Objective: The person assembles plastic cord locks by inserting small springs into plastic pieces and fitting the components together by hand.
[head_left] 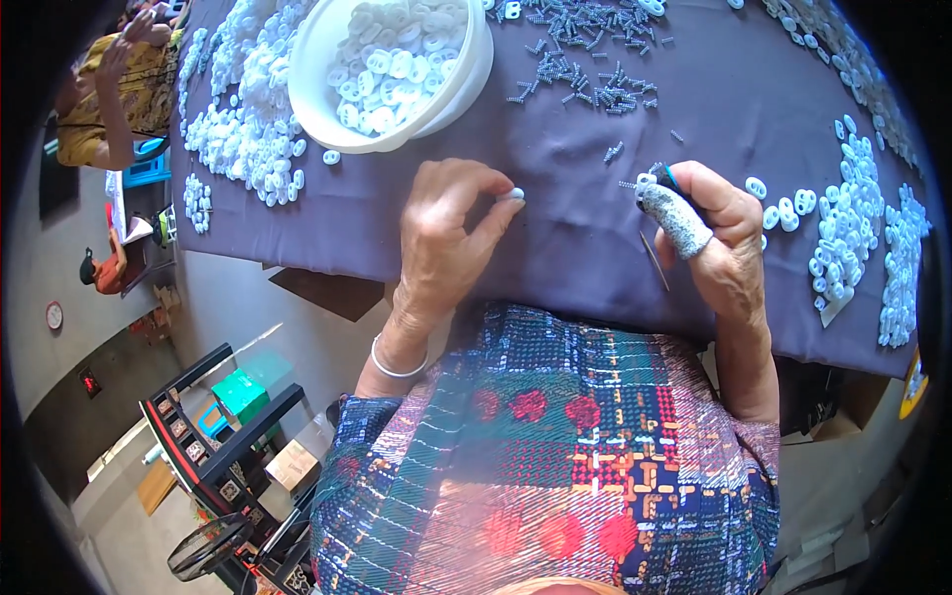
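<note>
White clip pinched by left hand, wrist bent.

down on the floor to my left, past the edge of the purple cloth, a brown cardboard box sits by the black metal stand, its top flaps closed. just above it a small green box rests between the stand's bars. farther left, on the grey wall, a round white sign with a red rim hangs, and below it a small dark panel with a red glow. at my far right, under the table edge, part of a round yellow label shows, and beside it a brown carton stands in shadow.
</note>
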Motion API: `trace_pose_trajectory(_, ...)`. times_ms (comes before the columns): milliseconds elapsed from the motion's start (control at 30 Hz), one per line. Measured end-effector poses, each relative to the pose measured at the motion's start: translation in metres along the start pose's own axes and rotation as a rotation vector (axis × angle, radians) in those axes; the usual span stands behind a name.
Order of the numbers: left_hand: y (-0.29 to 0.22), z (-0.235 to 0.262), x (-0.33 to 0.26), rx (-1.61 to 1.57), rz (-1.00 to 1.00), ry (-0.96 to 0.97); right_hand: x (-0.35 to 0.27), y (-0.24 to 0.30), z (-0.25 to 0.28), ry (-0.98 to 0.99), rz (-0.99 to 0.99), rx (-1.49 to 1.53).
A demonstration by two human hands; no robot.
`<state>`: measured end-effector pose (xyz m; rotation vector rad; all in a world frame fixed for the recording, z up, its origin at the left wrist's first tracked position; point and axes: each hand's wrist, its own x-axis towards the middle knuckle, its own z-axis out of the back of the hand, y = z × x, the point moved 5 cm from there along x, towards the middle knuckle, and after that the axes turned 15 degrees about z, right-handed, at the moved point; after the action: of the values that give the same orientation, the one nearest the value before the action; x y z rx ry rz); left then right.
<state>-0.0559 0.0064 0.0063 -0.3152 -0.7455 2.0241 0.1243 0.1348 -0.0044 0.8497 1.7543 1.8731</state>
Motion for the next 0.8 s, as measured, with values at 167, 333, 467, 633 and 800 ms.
trace_pose_trajectory(167,-0.007,-0.006,-0.003,-0.536,0.347,0.057,-0.001,0.001,0.002,0.041,-0.013,-0.037)
trace_pose_trajectory(333,-0.013,-0.029,0.004,-1.032,0.703,0.433,0.002,0.004,-0.001,0.060,0.076,-0.049)
trace_pose_trajectory(467,-0.023,-0.038,0.005,-1.106,0.741,0.537,0.002,0.004,-0.002,0.053,0.133,-0.037)
trace_pose_trajectory(633,-0.026,-0.043,0.005,-1.115,0.742,0.567,0.002,0.006,-0.001,0.059,0.117,-0.084)
trace_pose_trajectory(800,-0.027,-0.045,0.005,-1.119,0.766,0.585,0.002,0.003,0.000,0.041,0.127,-0.083)
